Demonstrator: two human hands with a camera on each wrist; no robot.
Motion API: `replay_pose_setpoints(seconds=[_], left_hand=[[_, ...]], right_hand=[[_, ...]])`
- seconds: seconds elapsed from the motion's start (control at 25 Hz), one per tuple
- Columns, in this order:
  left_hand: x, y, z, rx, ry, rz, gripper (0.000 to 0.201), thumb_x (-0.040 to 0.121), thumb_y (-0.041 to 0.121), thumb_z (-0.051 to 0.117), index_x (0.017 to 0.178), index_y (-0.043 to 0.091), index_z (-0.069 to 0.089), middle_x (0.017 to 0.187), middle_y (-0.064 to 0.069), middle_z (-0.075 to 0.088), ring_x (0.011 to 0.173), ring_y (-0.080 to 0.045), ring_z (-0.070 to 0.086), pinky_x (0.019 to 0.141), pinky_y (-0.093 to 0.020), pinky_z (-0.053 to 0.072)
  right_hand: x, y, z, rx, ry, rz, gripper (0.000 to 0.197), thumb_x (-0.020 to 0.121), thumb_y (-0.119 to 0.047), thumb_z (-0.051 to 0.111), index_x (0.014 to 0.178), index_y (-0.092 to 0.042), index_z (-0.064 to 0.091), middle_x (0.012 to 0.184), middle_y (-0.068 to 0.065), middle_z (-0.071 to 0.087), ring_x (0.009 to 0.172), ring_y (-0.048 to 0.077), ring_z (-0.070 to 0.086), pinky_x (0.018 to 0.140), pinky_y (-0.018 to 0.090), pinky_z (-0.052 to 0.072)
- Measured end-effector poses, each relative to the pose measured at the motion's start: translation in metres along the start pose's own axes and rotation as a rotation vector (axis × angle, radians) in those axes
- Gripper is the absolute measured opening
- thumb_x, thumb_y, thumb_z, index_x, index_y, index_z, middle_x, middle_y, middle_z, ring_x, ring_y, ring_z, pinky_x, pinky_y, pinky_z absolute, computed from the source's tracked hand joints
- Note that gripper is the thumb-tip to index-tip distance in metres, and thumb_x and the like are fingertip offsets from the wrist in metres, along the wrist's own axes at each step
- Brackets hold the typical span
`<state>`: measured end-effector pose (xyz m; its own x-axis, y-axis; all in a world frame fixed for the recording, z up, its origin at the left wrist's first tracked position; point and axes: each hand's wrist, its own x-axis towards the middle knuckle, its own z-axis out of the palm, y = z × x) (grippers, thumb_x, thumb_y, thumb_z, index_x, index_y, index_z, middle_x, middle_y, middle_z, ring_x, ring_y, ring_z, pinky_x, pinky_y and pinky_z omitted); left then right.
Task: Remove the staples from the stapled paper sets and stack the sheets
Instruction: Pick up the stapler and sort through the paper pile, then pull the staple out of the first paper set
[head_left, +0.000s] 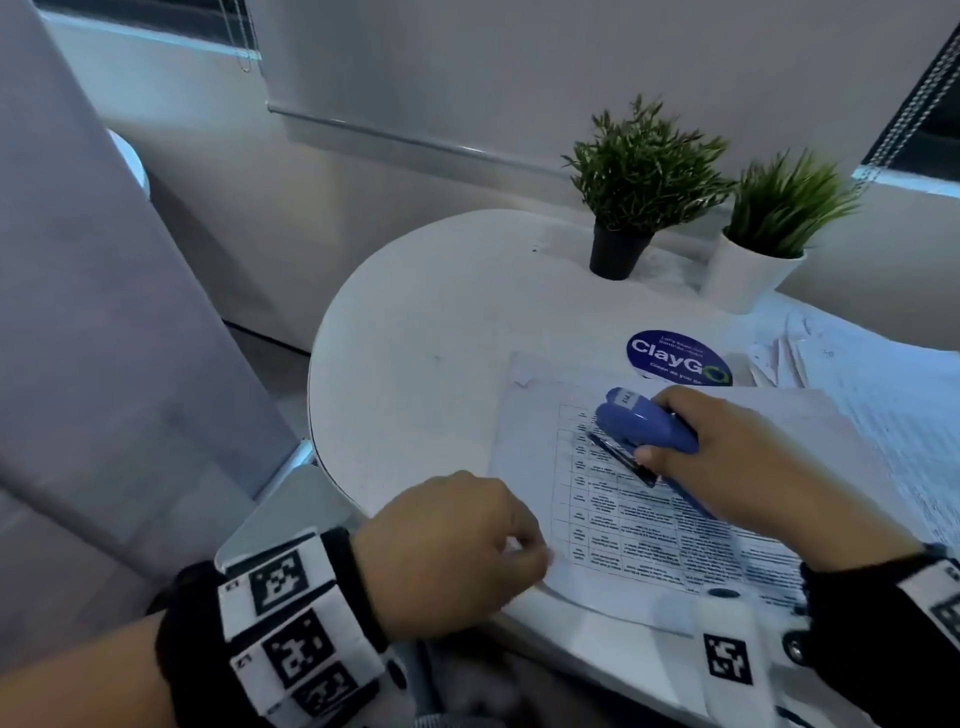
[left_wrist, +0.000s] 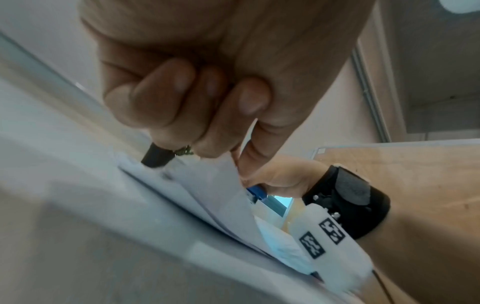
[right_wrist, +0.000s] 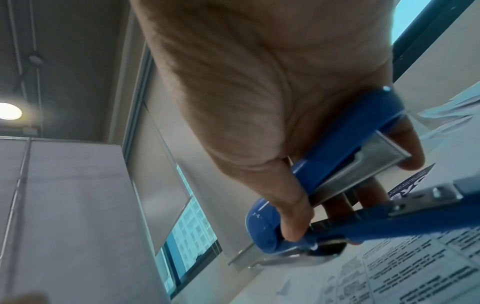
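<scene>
A printed paper set (head_left: 649, 525) with a table on its top sheet lies on the round white table (head_left: 415, 338). My right hand (head_left: 660, 431) grips a blue stapler (head_left: 623, 415) and holds it low over the upper part of that sheet. In the right wrist view my thumb and fingers wrap round the stapler (right_wrist: 345, 168), whose metal end rests on the paper (right_wrist: 402, 267). My left hand (head_left: 524, 545) sits at the sheet's near-left edge with curled fingers. The left wrist view shows thumb and forefinger (left_wrist: 249, 156) pinching a lifted sheet edge (left_wrist: 215, 197).
Two potted plants stand at the back, one in a black pot (head_left: 618, 254), one in a white pot (head_left: 748, 280). A round blue sticker (head_left: 675, 358) lies just beyond the paper. More loose sheets (head_left: 857, 374) spread at the right. A grey upholstered seat (head_left: 104, 312) is left of the table.
</scene>
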<state>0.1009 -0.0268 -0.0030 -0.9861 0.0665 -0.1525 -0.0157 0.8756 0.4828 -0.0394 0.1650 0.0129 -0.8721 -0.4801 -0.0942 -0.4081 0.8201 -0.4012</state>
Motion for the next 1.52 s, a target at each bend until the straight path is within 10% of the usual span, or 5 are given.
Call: replay_pose_setpoints(seconds=[0.24,0.68,0.88,1.0,1.52], left_hand=[[0.014,-0.031,0.011,0.296,0.152,-0.064,0.042,0.093,0.053,0.042,0.130,0.033,0.049,0.109,0.002,0.051,0.098,-0.020,0.053,0.079,-0.032,0.046],[0.002,-0.036,0.040,0.017,0.208,0.203,0.042,0.087,0.049,0.038,0.100,0.024,0.070,0.090,0.006,0.062,0.087,-0.014,0.050,0.077,-0.036,0.050],[0.037,-0.048,0.024,0.359,0.026,-0.004,0.078,0.090,0.070,0.024,0.153,0.025,0.018,0.161,0.000,0.012,0.145,-0.023,0.013,0.117,-0.039,0.019],[0.052,-0.057,0.022,0.377,-0.061,-0.046,0.091,0.085,0.078,0.023,0.155,0.025,-0.005,0.162,0.007,-0.014,0.150,-0.019,-0.009,0.121,-0.041,0.001],[0.079,-0.076,0.023,0.361,0.007,-0.079,0.127,0.054,0.102,0.019,0.152,0.029,-0.017,0.159,0.017,-0.018,0.147,-0.013,-0.019,0.120,-0.049,-0.006]], right_hand=[[0.036,-0.016,0.017,-0.157,-0.092,-0.016,0.012,0.090,-0.027,0.062,0.095,-0.024,0.051,0.089,0.000,0.062,0.081,0.022,0.058,0.074,0.036,0.049],[0.041,-0.026,0.014,-0.265,-0.274,-0.101,0.013,0.090,-0.020,0.062,0.099,-0.022,0.053,0.096,-0.003,0.061,0.084,0.017,0.058,0.073,0.030,0.045],[0.055,-0.032,0.021,-0.337,-0.273,-0.195,0.015,0.089,-0.023,0.062,0.095,-0.022,0.048,0.098,0.000,0.058,0.087,0.021,0.054,0.075,0.035,0.045],[0.069,-0.035,0.026,-0.355,-0.261,-0.237,0.016,0.089,-0.024,0.062,0.096,-0.022,0.047,0.102,0.003,0.059,0.092,0.024,0.054,0.083,0.040,0.048],[0.112,-0.043,0.036,-0.519,-0.187,-0.348,0.015,0.091,-0.025,0.055,0.101,-0.020,0.044,0.107,0.004,0.054,0.099,0.023,0.043,0.080,0.037,0.036]])
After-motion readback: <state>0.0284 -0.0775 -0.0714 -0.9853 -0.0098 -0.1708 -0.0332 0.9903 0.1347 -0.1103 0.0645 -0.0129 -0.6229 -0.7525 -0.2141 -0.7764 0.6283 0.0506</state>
